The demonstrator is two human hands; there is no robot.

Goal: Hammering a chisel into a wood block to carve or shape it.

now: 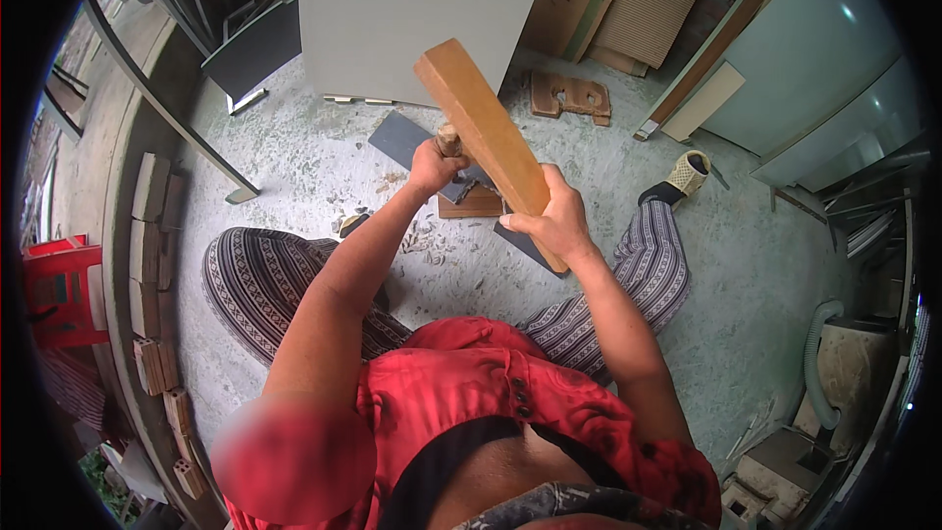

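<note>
My right hand grips a long, thick orange-brown wooden block near its lower end. The block slants up and away to the left. Left of the block, my left hand is closed around a wooden-handled tool. Only its round end shows above the fist, and its working end is hard to make out. Below both hands a brown board lies on the floor, partly hidden. A dark grey strip runs beneath the hands, and a dark piece shows under my right wrist.
Wood chips litter the concrete floor. My patterned-trouser legs spread to either side. A large pale panel stands ahead, with cardboard and a cut-out wooden piece to its right. Bricks line the left ledge, beside a red chair.
</note>
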